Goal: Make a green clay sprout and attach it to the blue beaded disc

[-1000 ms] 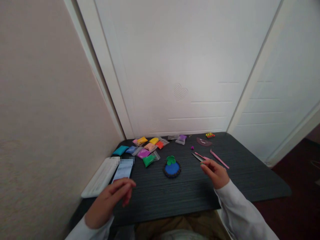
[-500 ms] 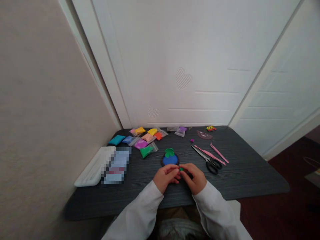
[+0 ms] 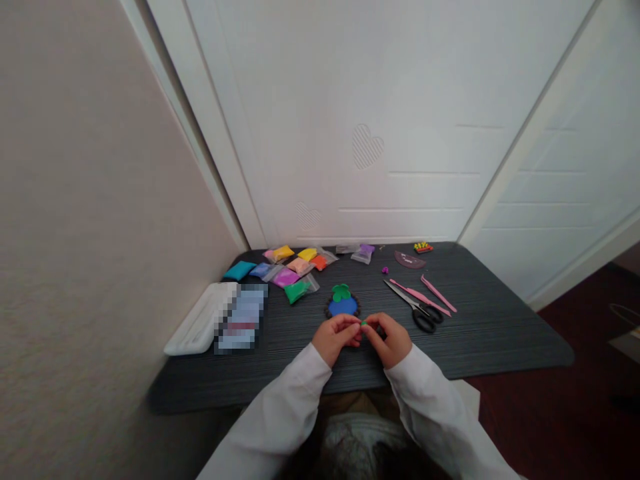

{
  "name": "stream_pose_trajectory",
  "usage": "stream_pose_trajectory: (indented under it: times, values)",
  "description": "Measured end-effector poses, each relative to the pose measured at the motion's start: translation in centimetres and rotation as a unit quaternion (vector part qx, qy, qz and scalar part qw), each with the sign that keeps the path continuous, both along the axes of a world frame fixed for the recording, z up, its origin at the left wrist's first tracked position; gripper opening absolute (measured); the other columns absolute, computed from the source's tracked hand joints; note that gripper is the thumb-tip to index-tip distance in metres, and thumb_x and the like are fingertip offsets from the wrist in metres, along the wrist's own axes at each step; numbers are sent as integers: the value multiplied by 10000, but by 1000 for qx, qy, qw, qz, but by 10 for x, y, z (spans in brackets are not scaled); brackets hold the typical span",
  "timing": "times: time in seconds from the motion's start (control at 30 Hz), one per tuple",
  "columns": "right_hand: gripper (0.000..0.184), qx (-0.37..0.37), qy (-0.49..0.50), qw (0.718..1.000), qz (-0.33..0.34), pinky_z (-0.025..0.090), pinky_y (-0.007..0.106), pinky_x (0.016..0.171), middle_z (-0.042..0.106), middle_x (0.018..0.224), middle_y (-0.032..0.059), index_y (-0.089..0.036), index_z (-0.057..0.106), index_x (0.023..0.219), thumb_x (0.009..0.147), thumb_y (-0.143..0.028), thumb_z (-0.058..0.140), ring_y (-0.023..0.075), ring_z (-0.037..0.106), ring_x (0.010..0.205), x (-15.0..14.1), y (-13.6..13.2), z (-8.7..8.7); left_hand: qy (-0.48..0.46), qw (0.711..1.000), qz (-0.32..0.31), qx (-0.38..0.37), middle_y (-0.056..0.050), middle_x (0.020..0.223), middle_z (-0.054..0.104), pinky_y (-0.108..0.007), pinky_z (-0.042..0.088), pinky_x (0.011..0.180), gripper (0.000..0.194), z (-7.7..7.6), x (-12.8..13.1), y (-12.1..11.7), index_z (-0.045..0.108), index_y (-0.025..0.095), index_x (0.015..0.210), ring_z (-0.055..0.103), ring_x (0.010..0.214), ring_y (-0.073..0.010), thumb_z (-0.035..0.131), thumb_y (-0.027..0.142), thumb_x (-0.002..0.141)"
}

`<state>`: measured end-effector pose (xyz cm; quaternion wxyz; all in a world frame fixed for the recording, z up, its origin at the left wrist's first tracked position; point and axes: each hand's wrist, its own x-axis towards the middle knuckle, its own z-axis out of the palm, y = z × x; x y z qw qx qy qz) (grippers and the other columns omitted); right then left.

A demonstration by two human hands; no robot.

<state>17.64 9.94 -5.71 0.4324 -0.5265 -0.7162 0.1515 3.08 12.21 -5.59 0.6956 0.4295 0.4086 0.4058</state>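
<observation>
My left hand (image 3: 336, 338) and my right hand (image 3: 391, 340) meet over the near middle of the dark table (image 3: 500, 333). Both pinch a tiny green clay bit (image 3: 363, 324) between their fingertips. Just beyond them lies a round blue clay disc with a dark beaded rim (image 3: 343, 307) and a green leaf shape (image 3: 341, 291) on its far side. White sleeves cover both forearms.
Several small bags of coloured clay (image 3: 295, 270) lie at the back left. A white tray (image 3: 197, 323) and a blurred phone (image 3: 241, 319) sit at the left. Black-handled scissors (image 3: 416, 311) and pink tools (image 3: 430, 299) lie at the right. White door panels rise behind the table.
A second ago my hands were apart, the left near the phone and the right near the scissors. They have come together before the blue disc, pinching the green bit.
</observation>
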Motion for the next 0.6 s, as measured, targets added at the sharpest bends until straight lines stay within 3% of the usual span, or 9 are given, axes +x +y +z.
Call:
stream_pose_trajectory:
  times: [0.13, 0.33, 0.5, 0.6]
  values:
    - [113, -13, -7, 1000, -21, 448, 247, 516, 611, 680, 14, -201, 557, 809, 728, -246, 493, 131, 547, 567, 2, 1, -2, 13, 1000, -6, 14, -23, 625, 594, -234, 457, 543, 271, 1, 0, 0, 581, 111, 774, 557, 568, -102, 649, 320, 615]
    - [200, -26, -52, 998, -14, 472, 257, 658, 638, 854, 46, -193, 551, 930, 782, -237, 424, 137, 585, 729, 3, 3, -6, 61, 997, 7, 56, -33, 627, 581, -253, 465, 526, 266, 1, 2, -3, 572, 110, 784, 554, 556, -113, 592, 342, 654]
    - [189, -51, -143, 988, -11, 442, 280, 670, 635, 797, 41, -195, 572, 896, 780, -262, 439, 151, 572, 722, 13, 17, -6, 169, 971, 99, 139, -28, 686, 572, -250, 437, 501, 246, 11, -24, 10, 547, 150, 817, 541, 593, -128, 568, 336, 659]
    - [174, -64, -210, 976, -8, 403, 319, 715, 627, 847, 54, -202, 580, 880, 742, -242, 483, 190, 557, 811, 23, 37, 0, 248, 935, 151, 201, -32, 824, 566, -288, 437, 665, 319, 24, -45, 29, 534, 177, 939, 534, 780, -159, 577, 300, 648]
